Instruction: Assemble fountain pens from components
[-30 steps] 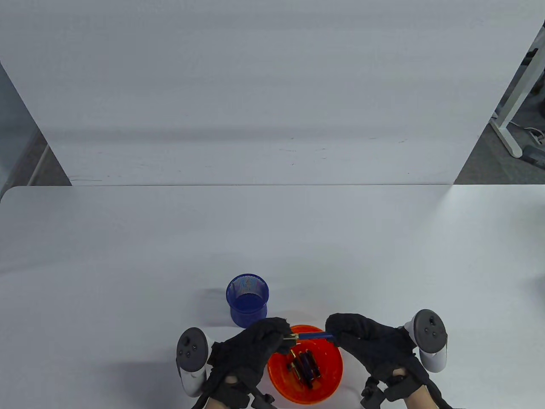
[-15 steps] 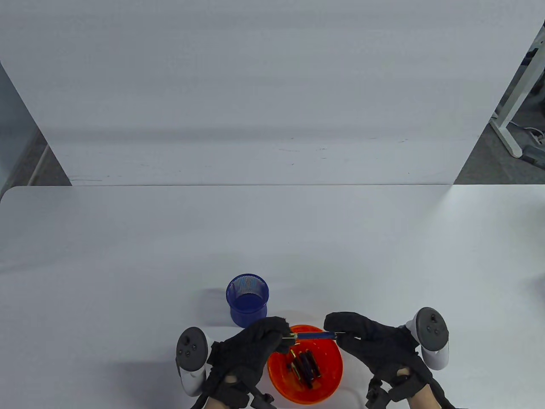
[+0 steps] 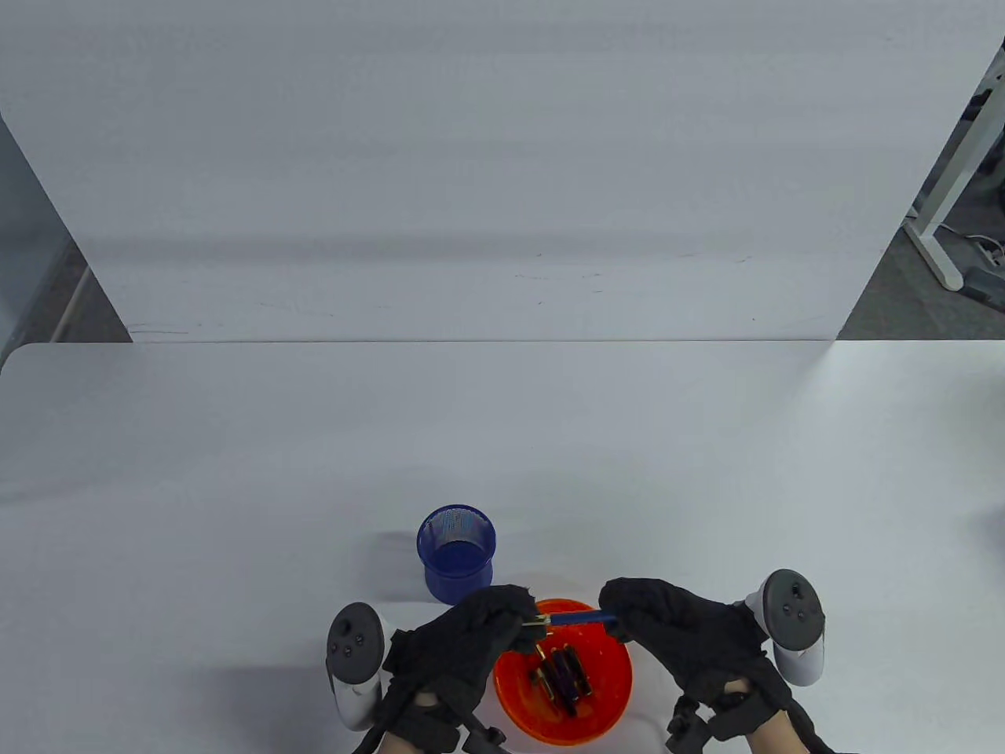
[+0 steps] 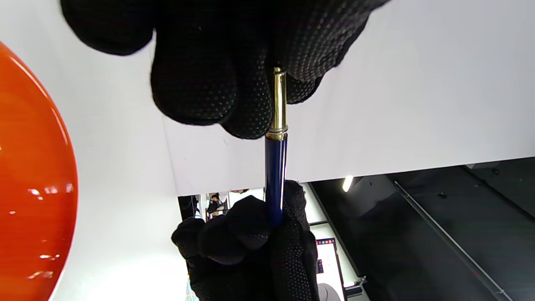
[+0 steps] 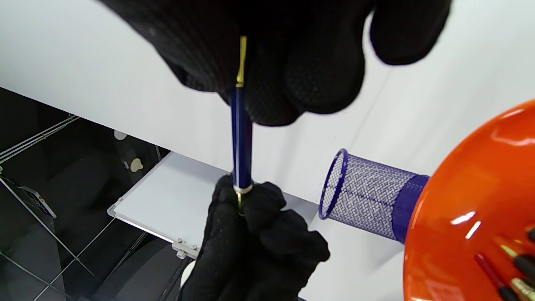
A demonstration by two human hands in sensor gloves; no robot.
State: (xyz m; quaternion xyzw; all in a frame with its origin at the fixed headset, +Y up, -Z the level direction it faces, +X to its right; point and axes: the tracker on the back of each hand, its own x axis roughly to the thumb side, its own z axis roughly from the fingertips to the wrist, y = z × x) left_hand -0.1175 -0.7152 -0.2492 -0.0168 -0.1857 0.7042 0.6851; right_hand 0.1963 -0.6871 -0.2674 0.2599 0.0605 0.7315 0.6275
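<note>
Right hand (image 3: 683,636) nearer pen (image 3: 577,620) (slightly).

PLACE: looked like a lab or office workroom | EVIDENCE: plain white table (image 3: 235,471) under both hands; white partition board (image 3: 471,157) standing well beyond the hands; white desk leg (image 3: 934,236) and cables on grey floor far off past the right hand (image 3: 691,636); dark ceiling with strip light (image 4: 347,183)

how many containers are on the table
2: a blue mesh cup standing behind the hands, and an orange bowl of pen parts just in front of it, between the hands. None looks hidden.
</note>
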